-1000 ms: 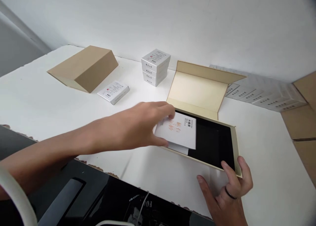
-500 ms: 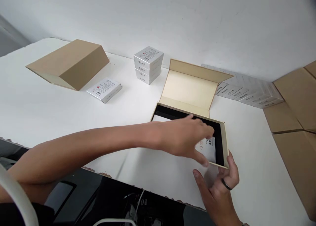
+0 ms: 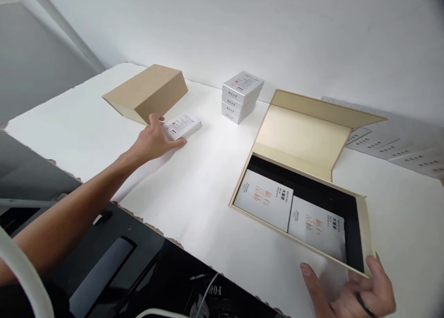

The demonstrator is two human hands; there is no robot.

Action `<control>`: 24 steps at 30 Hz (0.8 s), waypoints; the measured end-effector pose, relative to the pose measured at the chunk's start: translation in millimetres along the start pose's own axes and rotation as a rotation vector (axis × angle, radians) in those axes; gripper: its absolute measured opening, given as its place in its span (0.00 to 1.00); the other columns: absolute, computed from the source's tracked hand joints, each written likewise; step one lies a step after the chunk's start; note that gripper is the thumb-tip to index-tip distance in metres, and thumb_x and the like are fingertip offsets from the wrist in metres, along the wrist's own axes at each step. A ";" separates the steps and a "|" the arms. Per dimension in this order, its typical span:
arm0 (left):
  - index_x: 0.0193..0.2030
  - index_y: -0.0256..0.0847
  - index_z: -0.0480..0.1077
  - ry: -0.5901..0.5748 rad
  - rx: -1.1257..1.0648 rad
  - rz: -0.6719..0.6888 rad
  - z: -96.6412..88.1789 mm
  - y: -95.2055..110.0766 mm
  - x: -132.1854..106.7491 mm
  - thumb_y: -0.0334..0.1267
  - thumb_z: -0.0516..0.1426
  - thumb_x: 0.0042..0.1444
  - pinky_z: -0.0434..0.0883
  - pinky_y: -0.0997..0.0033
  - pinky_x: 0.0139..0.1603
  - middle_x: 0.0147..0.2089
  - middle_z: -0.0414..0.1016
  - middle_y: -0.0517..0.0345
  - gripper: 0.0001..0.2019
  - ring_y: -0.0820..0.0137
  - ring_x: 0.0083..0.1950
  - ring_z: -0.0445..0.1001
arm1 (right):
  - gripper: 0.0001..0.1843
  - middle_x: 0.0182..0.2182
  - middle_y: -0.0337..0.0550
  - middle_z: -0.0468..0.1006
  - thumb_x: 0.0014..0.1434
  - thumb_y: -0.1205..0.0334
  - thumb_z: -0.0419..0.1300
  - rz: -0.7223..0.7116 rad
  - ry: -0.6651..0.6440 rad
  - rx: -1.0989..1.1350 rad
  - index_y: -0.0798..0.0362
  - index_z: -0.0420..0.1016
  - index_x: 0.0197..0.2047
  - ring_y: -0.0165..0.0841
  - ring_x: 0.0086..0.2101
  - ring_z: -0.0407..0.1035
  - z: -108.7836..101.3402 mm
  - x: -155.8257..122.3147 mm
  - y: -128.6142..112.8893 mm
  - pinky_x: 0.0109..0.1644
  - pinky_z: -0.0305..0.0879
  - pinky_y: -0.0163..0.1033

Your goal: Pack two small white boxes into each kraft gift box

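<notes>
My left hand [image 3: 154,140] is at a small silver tea box [image 3: 183,125] lying flat on the table, thumb along its near side and fingers at its left end. In front of me on the right, an open cream gift box [image 3: 366,225] has its lid folded back and a black lining. Two silver-white packs, a left pack [image 3: 263,200] and a right pack [image 3: 317,227], lie side by side inside it. My right hand [image 3: 360,290], wearing a dark ring, has its fingers curled on the box's near right corner. Its thumb is held apart from the box.
A closed tan box [image 3: 145,89] lies behind my left hand. A stack of silver tea boxes [image 3: 241,98] stands near the wall. Behind the lid, rows of silver boxes [image 3: 398,146] line the wall. The white table [image 3: 204,188] has a ragged front edge.
My left hand has moved from over the gift box to the small tea box at the left, uncovering the two packs. My right hand stays at the corner. The view has shifted left.
</notes>
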State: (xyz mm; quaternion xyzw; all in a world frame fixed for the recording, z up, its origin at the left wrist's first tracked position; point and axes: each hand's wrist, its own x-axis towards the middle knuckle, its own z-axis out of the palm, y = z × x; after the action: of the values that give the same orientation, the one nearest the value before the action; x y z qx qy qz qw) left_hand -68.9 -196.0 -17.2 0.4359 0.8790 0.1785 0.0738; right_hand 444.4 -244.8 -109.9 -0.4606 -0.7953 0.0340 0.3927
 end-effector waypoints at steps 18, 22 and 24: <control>0.58 0.45 0.62 -0.494 0.196 0.267 -50.7 24.3 -55.2 0.64 0.65 0.50 0.71 0.56 0.43 0.53 0.78 0.41 0.36 0.47 0.50 0.77 | 0.28 0.40 0.54 0.70 0.50 0.45 0.77 -0.160 0.124 -0.023 0.47 0.83 0.52 0.66 0.67 0.54 11.6 -15.4 22.0 0.63 0.60 0.84; 0.52 0.47 0.67 -0.383 0.126 0.265 -72.9 17.5 -54.4 0.63 0.65 0.50 0.71 0.56 0.46 0.57 0.78 0.48 0.30 0.50 0.51 0.77 | 0.23 0.56 0.56 0.65 0.53 0.61 0.76 -0.356 -0.107 -0.067 0.46 0.83 0.52 0.67 0.71 0.47 -5.3 -13.1 28.5 0.64 0.60 0.83; 0.53 0.46 0.69 -0.302 0.130 0.310 -87.1 26.4 -58.9 0.61 0.65 0.53 0.70 0.58 0.47 0.58 0.78 0.51 0.28 0.52 0.51 0.77 | 0.25 0.68 0.54 0.54 0.53 0.68 0.75 -0.393 -0.184 -0.105 0.46 0.82 0.54 0.69 0.73 0.42 -10.9 -14.3 30.6 0.64 0.60 0.84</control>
State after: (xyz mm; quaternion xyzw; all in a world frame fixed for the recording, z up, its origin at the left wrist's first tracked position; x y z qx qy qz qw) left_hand -38.3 -249.8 71.9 0.5913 0.7902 0.0636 0.1479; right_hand 477.0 -241.5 -123.7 -0.3115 -0.9029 -0.0426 0.2933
